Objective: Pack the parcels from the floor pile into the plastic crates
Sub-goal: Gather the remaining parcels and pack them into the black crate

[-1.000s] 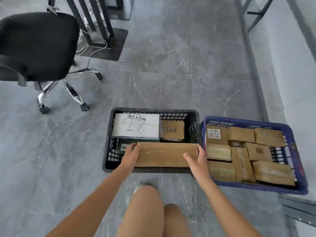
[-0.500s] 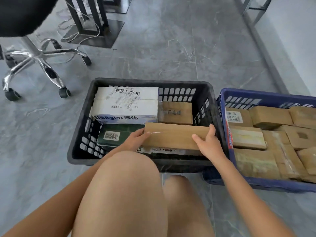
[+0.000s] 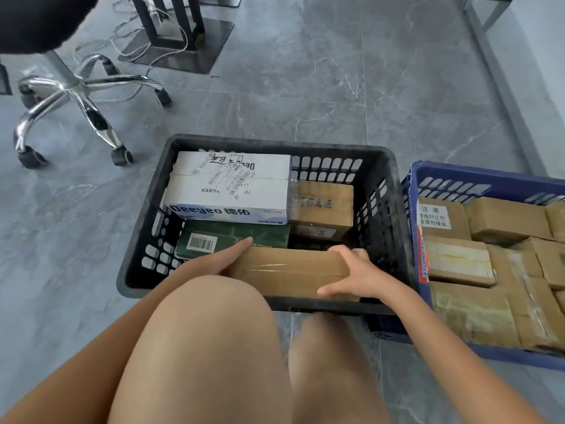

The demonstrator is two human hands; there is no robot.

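Grey marble-look floor tiles fill the scene, veined in white with thin grout lines, and a pale wall runs down the right side. Top left, a black office chair on its chrome star base with castors, and behind it a dark metal stand on a flat plate with pale cables trailing across the tiles.

Down in the middle, the black crate sits on the floor, slotted walls all round. Inside at the back left, a white box printed "Deeyeo", and just beside it on the right a small brown parcel. Below the white box lies a green box with a barcode label.

Now the action: a long brown parcel, taped along its top, lies along the near wall of the black crate, inside it. The left hand lies flat against its left end, fingers straight, reaching over the green box. The right hand wraps the right end, fingers curled over the far edge and thumb along the near side.

Touching the black crate on the right, the blue crate is packed close with brown parcels, one bearing a white label with printed characters.

Bare knees fill the foreground, over the tiles.
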